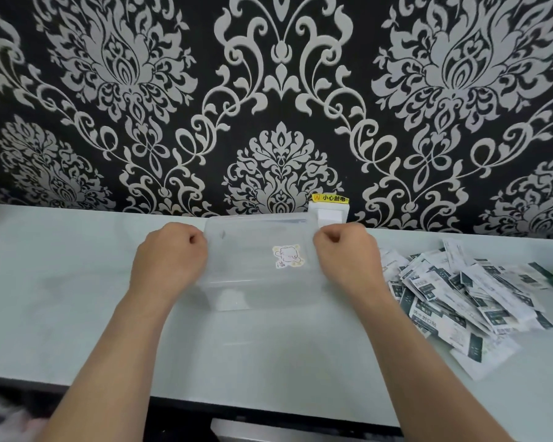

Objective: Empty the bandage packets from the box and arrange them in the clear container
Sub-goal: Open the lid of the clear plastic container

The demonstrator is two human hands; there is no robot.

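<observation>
The packets (460, 295) lie heaped on the bench (77, 282); the left grip (170, 260) and right grip (348, 256) each clasp an end of the clear container (253, 282), which probably needs opening next.

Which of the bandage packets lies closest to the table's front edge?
The white paper packet with a dark green stripe jutting out at the pile's near end, below all the others.
</observation>
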